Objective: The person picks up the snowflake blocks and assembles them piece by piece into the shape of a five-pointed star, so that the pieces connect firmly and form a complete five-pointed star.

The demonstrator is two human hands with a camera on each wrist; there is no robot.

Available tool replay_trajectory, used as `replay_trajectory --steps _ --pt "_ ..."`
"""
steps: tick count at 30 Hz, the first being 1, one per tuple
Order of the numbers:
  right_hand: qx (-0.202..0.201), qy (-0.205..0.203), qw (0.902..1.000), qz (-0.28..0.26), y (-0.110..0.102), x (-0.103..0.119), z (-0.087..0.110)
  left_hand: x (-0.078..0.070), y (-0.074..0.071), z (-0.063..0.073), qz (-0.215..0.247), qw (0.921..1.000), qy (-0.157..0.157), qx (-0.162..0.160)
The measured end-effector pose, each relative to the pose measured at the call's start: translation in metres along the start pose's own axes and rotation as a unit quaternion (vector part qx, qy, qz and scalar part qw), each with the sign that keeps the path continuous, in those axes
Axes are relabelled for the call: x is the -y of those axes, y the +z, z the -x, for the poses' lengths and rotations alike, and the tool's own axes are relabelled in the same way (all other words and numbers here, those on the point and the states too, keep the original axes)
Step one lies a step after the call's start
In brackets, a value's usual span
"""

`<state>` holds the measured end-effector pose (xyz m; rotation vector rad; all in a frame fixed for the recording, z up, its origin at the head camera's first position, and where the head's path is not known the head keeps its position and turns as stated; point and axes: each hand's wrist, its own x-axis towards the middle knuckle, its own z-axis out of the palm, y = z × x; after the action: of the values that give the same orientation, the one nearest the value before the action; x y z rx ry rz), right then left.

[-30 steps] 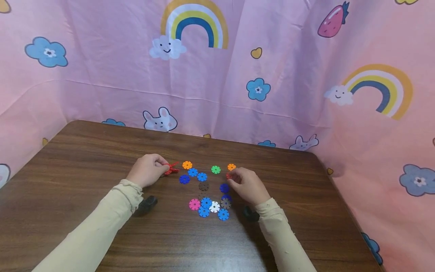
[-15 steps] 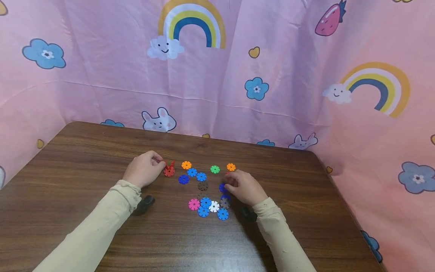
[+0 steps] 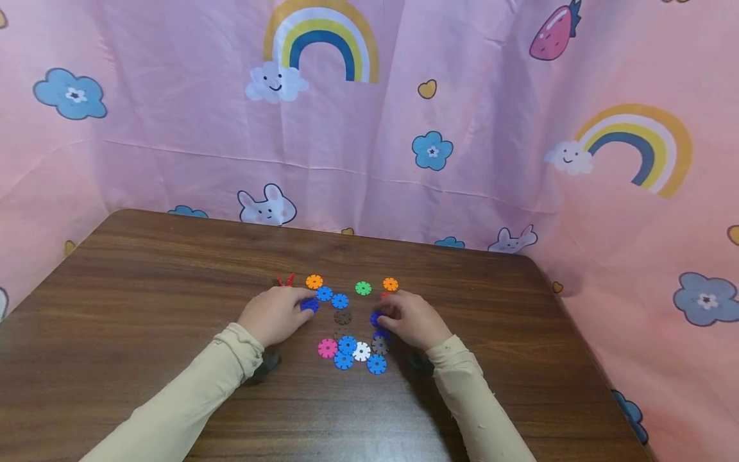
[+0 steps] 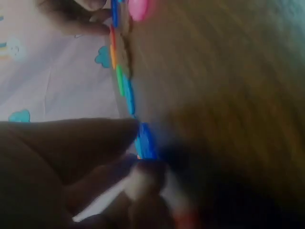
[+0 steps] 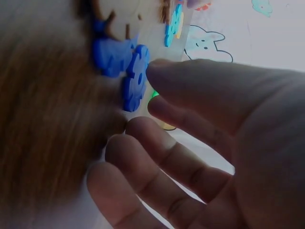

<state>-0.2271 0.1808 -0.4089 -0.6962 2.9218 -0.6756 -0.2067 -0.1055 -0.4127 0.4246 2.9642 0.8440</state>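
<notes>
Several flat notched plastic discs lie on the wooden table. My left hand (image 3: 278,316) reaches over a dark blue disc (image 3: 310,305), its thumb and a finger at opposite sides of it. Blur softens the left wrist view, where the blue disc (image 4: 147,141) shows between those fingertips. Behind that hand, two upright red discs (image 3: 285,280) poke up from a red piece, the rest hidden. My right hand (image 3: 417,321) hovers with thumb and fingers apart beside another dark blue disc (image 5: 137,78). A red disc (image 3: 385,296) is mostly covered by its fingers.
Orange discs (image 3: 390,283), a green disc (image 3: 363,288) and light blue discs (image 3: 340,301) lie farther back. Nearer the front are a pink disc (image 3: 327,348), a white disc (image 3: 361,351) and a brown disc (image 3: 343,317). A printed curtain (image 3: 335,141) hangs behind the table.
My left hand has let go of the red joined discs, left standing on the table, and moved right and nearer to the dark blue disc. My right hand has drawn slightly nearer me.
</notes>
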Motion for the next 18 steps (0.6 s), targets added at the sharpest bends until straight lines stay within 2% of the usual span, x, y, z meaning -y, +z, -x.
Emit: replay_trajectory --steps 4,8,12,18 --pt "0.0 0.002 1.0 0.0 0.0009 0.0007 0.0007 -0.003 0.0026 0.0024 -0.007 0.9999 -0.007 0.012" --pt "0.003 0.004 1.0 0.001 0.0009 0.0019 0.0008 -0.0031 0.0028 0.0029 0.023 0.9996 -0.017 0.009" --pt "0.003 0.002 1.0 0.008 0.0008 0.0022 0.0006 -0.0011 0.0037 0.002 0.043 0.999 -0.012 -0.002" --pt "0.001 -0.003 0.9998 0.017 0.0012 0.0023 0.0006 -0.0008 0.0038 0.0005 0.024 0.9994 -0.011 -0.022"
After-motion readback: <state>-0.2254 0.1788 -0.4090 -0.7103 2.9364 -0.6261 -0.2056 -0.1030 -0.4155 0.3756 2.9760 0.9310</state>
